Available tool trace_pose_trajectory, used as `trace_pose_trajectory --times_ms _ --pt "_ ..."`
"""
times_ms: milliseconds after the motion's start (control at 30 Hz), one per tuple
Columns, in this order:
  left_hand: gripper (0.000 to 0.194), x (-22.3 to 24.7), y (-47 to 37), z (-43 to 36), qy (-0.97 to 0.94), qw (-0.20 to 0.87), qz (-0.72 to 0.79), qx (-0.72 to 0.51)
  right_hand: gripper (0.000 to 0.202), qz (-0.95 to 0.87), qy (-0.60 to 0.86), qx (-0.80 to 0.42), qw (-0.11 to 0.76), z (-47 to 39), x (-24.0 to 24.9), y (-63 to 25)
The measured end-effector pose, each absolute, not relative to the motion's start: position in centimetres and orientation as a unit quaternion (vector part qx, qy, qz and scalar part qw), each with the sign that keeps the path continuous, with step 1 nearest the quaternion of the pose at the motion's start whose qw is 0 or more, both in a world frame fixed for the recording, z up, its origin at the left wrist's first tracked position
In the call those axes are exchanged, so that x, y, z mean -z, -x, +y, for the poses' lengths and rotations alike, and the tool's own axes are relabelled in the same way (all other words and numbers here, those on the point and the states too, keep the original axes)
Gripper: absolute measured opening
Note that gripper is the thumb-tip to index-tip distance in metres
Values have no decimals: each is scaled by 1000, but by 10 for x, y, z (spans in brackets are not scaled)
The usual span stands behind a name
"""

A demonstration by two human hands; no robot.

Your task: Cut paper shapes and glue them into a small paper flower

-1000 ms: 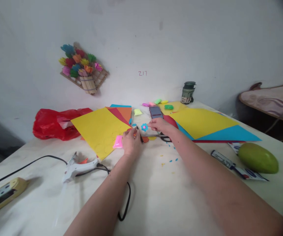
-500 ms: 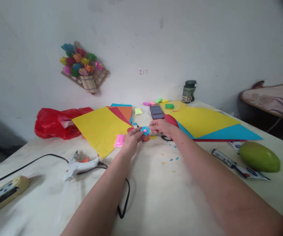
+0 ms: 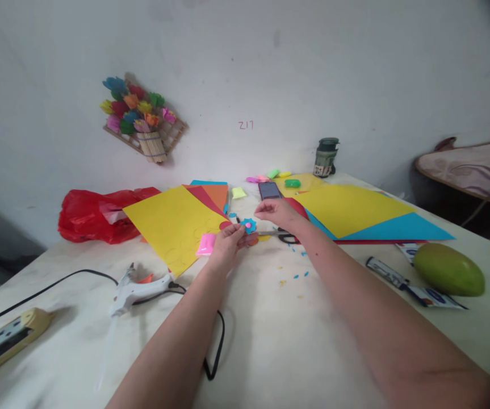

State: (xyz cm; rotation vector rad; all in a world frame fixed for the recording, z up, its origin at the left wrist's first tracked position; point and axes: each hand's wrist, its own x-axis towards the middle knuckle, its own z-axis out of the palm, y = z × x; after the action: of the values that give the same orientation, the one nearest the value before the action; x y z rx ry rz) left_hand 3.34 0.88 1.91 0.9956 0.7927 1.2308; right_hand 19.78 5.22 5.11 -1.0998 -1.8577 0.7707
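A small blue paper flower with a pink centre is pinched at its left edge between the thumb and fingers of my left hand. Just above and to the right of the flower is my right hand, apart from it, thumb and fingertips pressed together. Whatever those fingertips hold, if anything, is too small to make out. Scissors with black handles lie on the table below my right hand. A pink clay packet rests beside my left hand, partly over a yellow sheet with drawn outlines.
A white glue gun with a black cord and a power strip lie at left. More coloured sheets, a phone and a bottle are farther back. A green mango-like fruit is at right. Blue scraps dot the table.
My right hand has moved up and slightly left, away from the flower, so the scissors show more. My left hand keeps the flower in nearly the same place.
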Motion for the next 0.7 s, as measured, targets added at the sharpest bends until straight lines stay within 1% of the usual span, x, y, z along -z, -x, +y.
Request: trace_pose_trajectory --times_ms 133,333,533,700 --pt "14 -20 -34 7 -433 637 334 -543 13 -806 410 -207 373 49 -60 -195" --pt "14 -18 -34 8 -436 648 316 -539 15 -846 433 -90 298 42 -65 -189" --pt "16 -18 -33 10 -430 649 319 -541 18 -864 440 -17 245 40 -65 -185" --pt "19 -19 -33 8 -439 646 316 -538 17 -866 448 6 223 40 -63 -183"
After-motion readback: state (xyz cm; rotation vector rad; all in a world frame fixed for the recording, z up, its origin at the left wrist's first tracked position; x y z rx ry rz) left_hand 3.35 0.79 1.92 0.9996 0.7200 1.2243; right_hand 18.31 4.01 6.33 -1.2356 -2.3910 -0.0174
